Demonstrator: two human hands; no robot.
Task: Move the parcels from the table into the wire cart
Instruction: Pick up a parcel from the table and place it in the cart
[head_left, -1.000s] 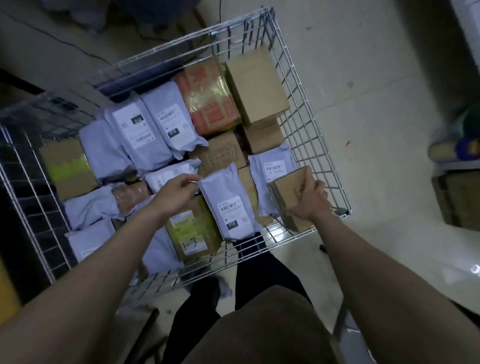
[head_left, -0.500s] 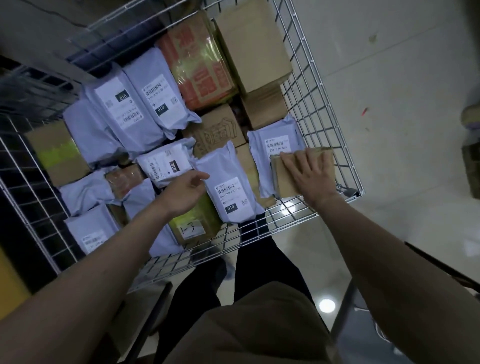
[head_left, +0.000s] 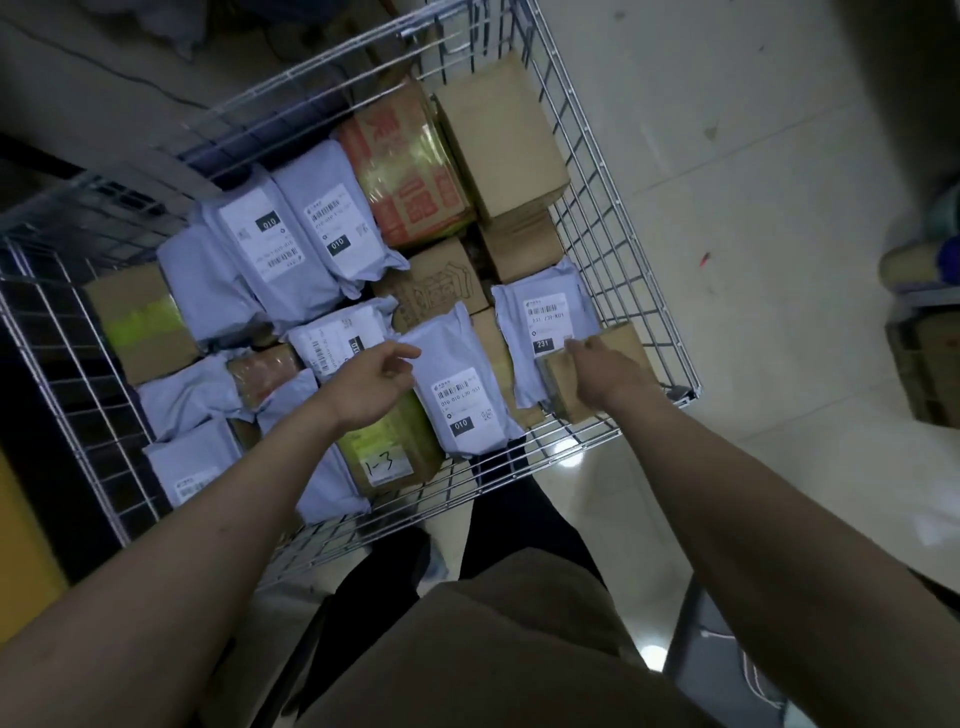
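Now the right hand (head_left: 605, 375) presses the small cardboard box (head_left: 587, 387) into the wire cart (head_left: 641, 291), at its near right corner, fingers curled over the top; the left hand (head_left: 369, 387) hovers empty, loosely curled.

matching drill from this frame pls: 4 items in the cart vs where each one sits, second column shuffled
Things:
1. small brown box
2. red printed box
3. box marked 1-3
4. box with yellow-green tape

Places:
A. near side, partly under a grey mailer
B. against the left wall
C. under the right hand, near right corner
D. far side, left of the big plain box

Pairs: 1-C, 2-D, 3-A, 4-B
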